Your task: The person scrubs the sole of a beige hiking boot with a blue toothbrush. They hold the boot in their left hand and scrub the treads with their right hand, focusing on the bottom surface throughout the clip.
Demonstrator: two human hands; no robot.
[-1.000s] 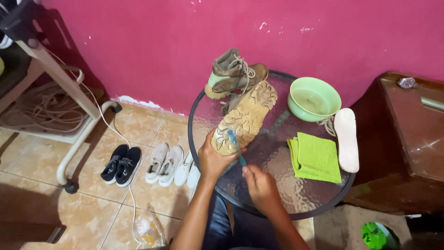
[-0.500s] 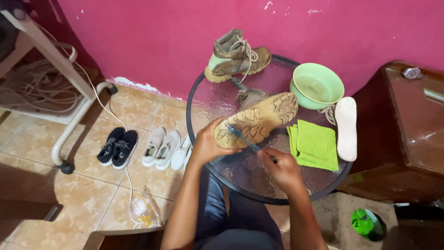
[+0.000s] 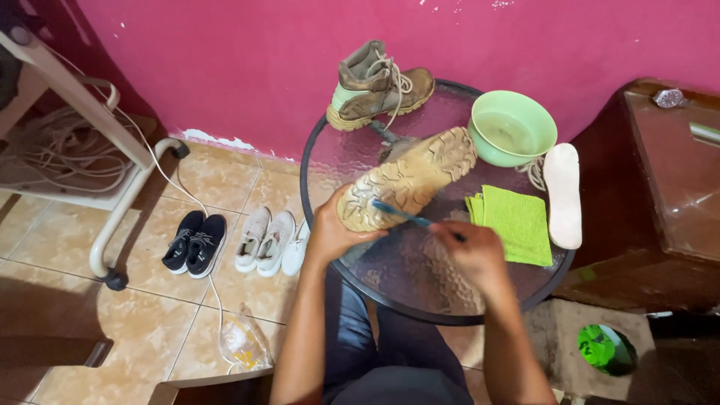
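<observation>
— While the left hand (image 3: 330,234) clamps its fingers round the heel of the upturned boot (image 3: 409,180), what grips the blue toothbrush (image 3: 403,214)?

— The right hand (image 3: 471,251), fingers pinched together on its handle, bristle end touching the muddy sole near the heel.

— Where does the boot lie?

— Sole up, over the round glass table (image 3: 420,281), toe pointing far and right toward the green bowl (image 3: 512,127).

— And round about?

— A green cloth (image 3: 516,223) just right of the brush, a white insole (image 3: 563,195) beyond it, the second boot (image 3: 375,86) upright at the far edge.
</observation>
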